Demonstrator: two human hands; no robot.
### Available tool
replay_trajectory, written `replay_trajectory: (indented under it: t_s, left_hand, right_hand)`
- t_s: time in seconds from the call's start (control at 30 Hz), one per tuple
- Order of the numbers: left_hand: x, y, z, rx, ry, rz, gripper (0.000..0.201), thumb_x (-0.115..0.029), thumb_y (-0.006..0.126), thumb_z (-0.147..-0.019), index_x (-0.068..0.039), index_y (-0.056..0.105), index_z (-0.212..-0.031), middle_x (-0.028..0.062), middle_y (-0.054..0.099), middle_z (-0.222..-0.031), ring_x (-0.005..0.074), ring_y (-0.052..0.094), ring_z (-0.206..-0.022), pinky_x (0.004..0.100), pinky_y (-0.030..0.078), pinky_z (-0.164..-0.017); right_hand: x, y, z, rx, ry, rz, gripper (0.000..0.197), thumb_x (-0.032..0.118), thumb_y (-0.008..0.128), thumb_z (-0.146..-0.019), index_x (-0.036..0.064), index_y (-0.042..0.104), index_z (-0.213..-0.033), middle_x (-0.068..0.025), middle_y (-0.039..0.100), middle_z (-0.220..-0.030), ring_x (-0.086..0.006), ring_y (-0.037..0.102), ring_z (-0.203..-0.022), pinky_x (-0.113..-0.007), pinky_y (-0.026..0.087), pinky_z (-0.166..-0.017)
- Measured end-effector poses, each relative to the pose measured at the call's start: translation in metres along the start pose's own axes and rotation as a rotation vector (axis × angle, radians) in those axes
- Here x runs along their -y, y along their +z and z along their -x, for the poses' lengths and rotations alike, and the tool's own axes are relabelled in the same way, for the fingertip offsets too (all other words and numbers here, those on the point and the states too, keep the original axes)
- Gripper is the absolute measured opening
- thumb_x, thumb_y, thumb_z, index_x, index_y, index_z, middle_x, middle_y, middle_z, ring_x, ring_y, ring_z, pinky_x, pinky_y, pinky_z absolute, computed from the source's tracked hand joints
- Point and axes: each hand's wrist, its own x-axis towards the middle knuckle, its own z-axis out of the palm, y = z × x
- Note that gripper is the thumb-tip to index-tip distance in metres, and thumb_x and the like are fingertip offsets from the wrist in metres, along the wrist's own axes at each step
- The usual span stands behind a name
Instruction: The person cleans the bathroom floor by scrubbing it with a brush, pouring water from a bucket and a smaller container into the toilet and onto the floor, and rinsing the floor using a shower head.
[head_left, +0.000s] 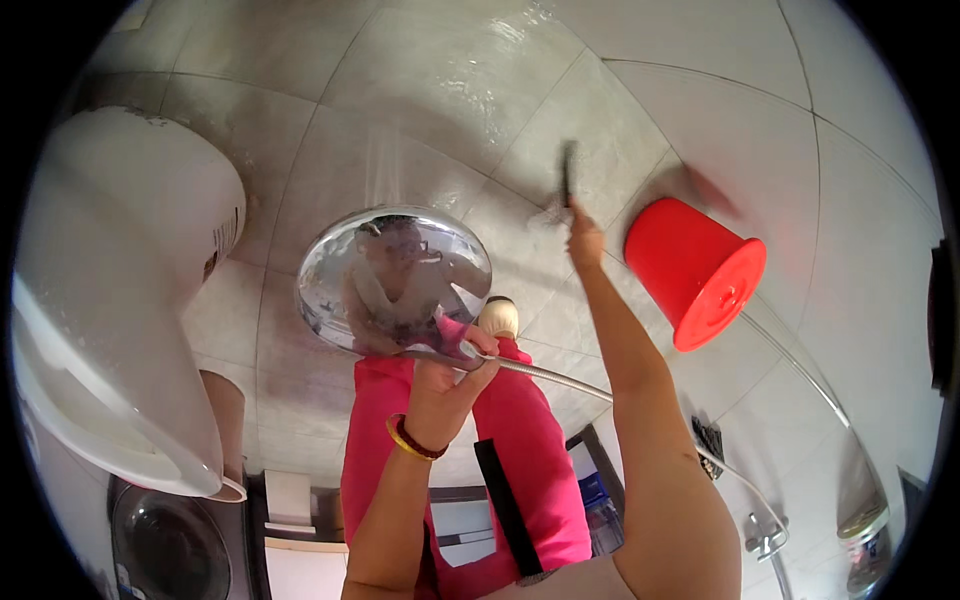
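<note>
A chrome shower head [395,280] lies just beyond the left hand [450,388], its neck between that hand's fingers, which are curled closed around it near where the metal hose [555,377] joins. A slim dark tool [568,172] points forward from the right hand [586,243], over the tiled floor [400,130]; those fingers look closed on its near end, though blur hides the exact grip. A red bucket [680,260] is to their right, apart
</note>
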Motion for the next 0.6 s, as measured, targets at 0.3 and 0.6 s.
replay_trajectory:
  t_s: [0.3,0.6]
  left_hand:
    - [0.01,0.02,-0.002,0.058,-0.109,0.101,0.025,0.012,0.052,-0.071,-0.003,0.044,-0.09,0.0061,0.048,-0.089,0.0149,0.049,-0.087,0.0261,0.041,-0.077]
    - [0.011,0.015,0.001,-0.027,-0.12,0.135,0.022,0.009,0.053,-0.072,-0.004,0.046,-0.088,0.0044,0.048,-0.087,0.0139,0.048,-0.087,0.0272,0.039,-0.08]
  right_hand:
    - [0.045,0.001,-0.074,-0.322,-0.276,0.223,0.031,0.021,0.037,-0.085,0.0257,0.05,-0.113,-0.0147,0.053,-0.083,-0.0286,0.054,-0.075,-0.039,0.043,-0.064]
    - [0.043,0.022,-0.006,-0.053,-0.473,0.089,0.051,0.001,0.04,-0.077,0.035,0.046,-0.114,-0.0106,0.053,-0.094,-0.0271,0.054,-0.085,-0.035,0.046,-0.068]
